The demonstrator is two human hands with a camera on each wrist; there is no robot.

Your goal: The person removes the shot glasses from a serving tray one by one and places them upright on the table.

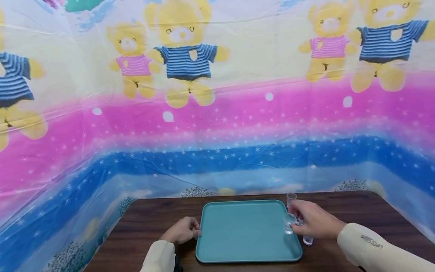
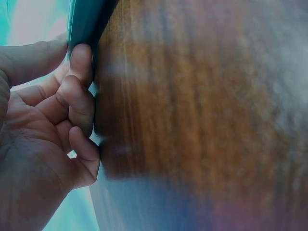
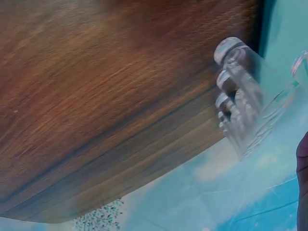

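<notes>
A green rectangular tray [image 1: 244,230] lies on the table. My left hand [image 1: 183,230] pinches its left rim; in the left wrist view, the thumb and index finger of that hand [image 2: 48,106] meet at the tray edge [image 2: 79,24]. Over the tray's right side, my right hand [image 1: 316,221] holds a small clear glass [image 1: 289,223] between thumb and fingers. Only a sliver of that hand [image 3: 303,178] shows in the right wrist view. Several more clear glasses [image 3: 238,89] stand in a row along the tray's right side, partly hidden by the right hand in the head view.
The brown wood-grain table [image 1: 153,211] extends around the tray. One glass [image 1: 291,198] of the row shows beyond the right hand, another [image 1: 307,240] nearer me. A cloth printed with bears [image 1: 190,151] hangs behind and beside the table.
</notes>
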